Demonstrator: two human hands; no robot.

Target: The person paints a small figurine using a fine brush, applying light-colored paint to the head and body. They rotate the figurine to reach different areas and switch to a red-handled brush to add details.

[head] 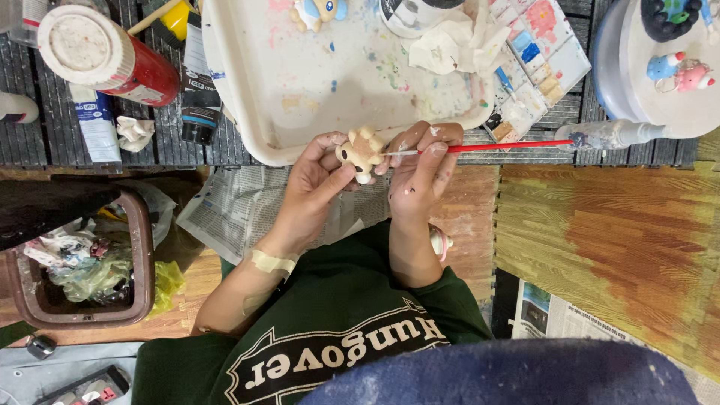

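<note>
— We see a matt, tan figurine (pixel 361 152), like unglazed clay, and a glossy red brush handle (pixel 510 145)
— We also note smooth white plastic on the paint-smeared tray (pixel 300 90), crumpled tissue paper (pixel 450 45), rough wooden slats (pixel 187 142)

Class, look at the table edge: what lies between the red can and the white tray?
In the head view, a black paint tube with a blue band lies between the red can and the white tray, on the dark slatted table.

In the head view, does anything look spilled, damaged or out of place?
Paint smears and blotches cover the white tray. A crumpled tissue lies on it. A tan bandage wraps the left wrist. Nothing looks broken.
</note>
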